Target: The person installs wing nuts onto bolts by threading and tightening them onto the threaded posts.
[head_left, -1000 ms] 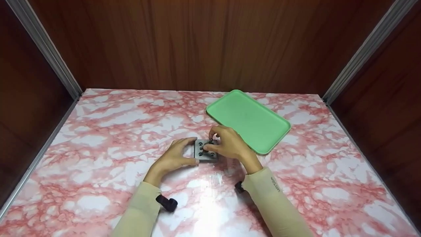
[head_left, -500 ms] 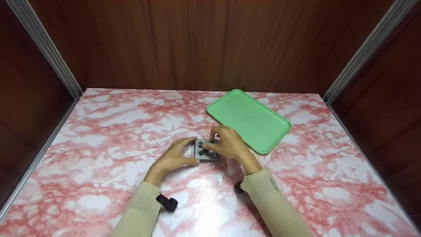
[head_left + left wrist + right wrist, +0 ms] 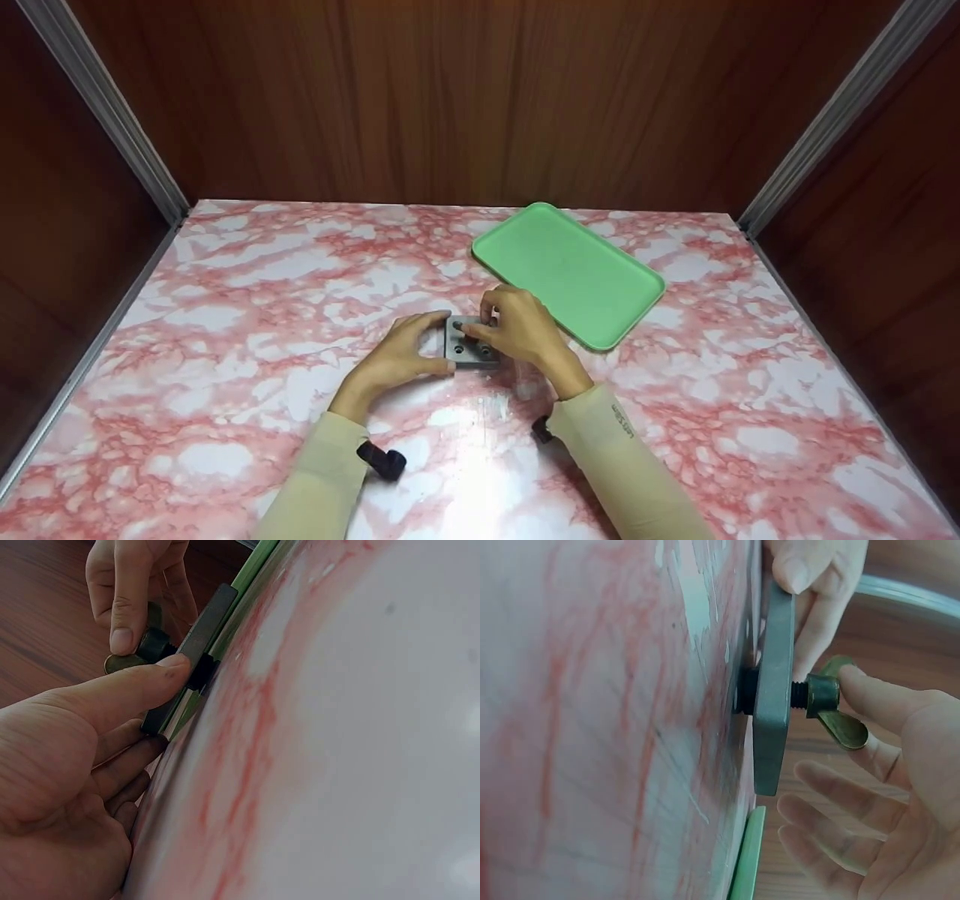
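Observation:
A small grey metal plate (image 3: 474,359) with several holes is held just above the table by my left hand (image 3: 394,358), its thumb and fingers gripping opposite edges. Through its middle runs a black threaded bolt (image 3: 799,695), whose dark head (image 3: 747,690) shows on the underside. On the thread sits a brass-coloured wing nut (image 3: 824,697), apart from the plate by a short stretch of thread. My right hand (image 3: 525,326) has its thumb against one wing and the index finger by the other; its remaining fingers (image 3: 832,832) are spread loosely. In the head view the thumb partly covers the nut.
A green tray (image 3: 566,274) lies at an angle behind my right hand. The table (image 3: 247,300) has a red-and-white marbled top. Brown wooden panels (image 3: 420,105) stand at the back and both sides.
The wing nut has turned, its wings now at another angle. My right thumb has shifted slightly away from me and to the left. The left hand and the plate stay put.

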Demonstrator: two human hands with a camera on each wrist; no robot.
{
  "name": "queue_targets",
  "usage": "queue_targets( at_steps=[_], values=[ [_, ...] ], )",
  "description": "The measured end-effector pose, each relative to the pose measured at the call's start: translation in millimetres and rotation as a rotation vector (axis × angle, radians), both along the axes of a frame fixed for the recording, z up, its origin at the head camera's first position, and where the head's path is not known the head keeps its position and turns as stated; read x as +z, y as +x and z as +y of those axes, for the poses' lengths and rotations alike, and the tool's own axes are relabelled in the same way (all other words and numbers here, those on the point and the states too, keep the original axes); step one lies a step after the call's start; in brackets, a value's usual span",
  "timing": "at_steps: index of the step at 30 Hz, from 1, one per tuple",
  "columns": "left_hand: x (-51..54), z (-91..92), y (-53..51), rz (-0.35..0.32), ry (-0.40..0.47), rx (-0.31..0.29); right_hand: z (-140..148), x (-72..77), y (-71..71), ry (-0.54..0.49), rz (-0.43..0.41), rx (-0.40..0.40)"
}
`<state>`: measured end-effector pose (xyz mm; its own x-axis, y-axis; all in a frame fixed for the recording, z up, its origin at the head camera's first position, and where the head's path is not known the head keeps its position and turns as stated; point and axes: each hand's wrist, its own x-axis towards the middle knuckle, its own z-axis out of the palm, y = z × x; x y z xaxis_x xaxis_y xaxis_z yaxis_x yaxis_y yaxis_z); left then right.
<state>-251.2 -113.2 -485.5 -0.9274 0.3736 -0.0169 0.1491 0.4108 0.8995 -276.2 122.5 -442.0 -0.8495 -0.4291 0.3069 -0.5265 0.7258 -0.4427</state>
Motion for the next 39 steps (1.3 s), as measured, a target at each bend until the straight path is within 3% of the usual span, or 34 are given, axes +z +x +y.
queue_targets(
  at_steps=[9, 18, 29, 39],
  values=[
    [-0.2, 0.8, -1.0, 0.011, -0.01, -0.005, -0.7, -0.5, -0.6, 0.006, 0.001, 0.006],
    [0.8, 0.5, 0.8, -0.045, 0.035, 0.011, 9.4, 5.9, -4.8, -0.042, -0.05, 0.114],
    [1.4, 0.8, 1.5, -0.028, 0.023, 0.013, 19.8, 12.5, -8.9, -0.065, -0.156, 0.209],
    [-0.6, 1.5, 0.2, -0.037, 0.034, 0.012, 22.2, 11.8, -10.5, -0.027, -0.164, 0.316]
  ],
)
